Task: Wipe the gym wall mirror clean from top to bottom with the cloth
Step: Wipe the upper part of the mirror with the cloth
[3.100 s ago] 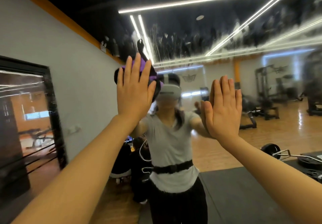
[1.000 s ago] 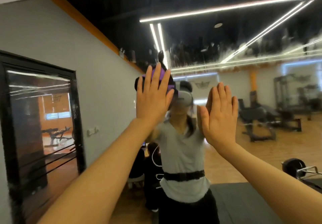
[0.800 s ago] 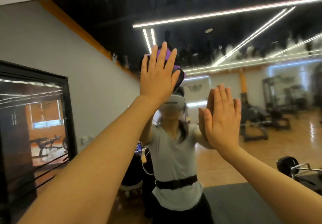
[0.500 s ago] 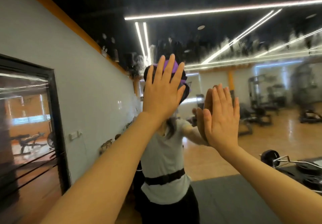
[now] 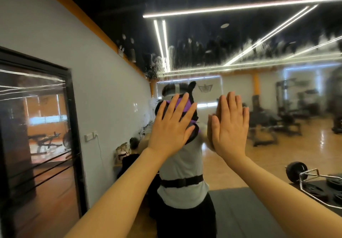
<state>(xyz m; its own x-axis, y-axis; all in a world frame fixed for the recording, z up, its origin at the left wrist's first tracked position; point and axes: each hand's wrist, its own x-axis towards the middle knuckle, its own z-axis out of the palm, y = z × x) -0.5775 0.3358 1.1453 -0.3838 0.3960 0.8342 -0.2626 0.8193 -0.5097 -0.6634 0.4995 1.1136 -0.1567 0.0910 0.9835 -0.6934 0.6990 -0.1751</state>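
Both arms are showing bare from hand to upper forearm, with no sleeves, watch or rings. The left grip and right grip are ungloved. In the mirror, the person is wearing a grey tee, black belt, dark trousers and white headset.

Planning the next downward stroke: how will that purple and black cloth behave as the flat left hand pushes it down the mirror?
The cloth is probably floppy: a loose black corner sticks up past the left hand. With straight fingers pressing rather than gripping, it may bunch or slip out. The mirror looks wet and streaked higher up, so it should slide easily.
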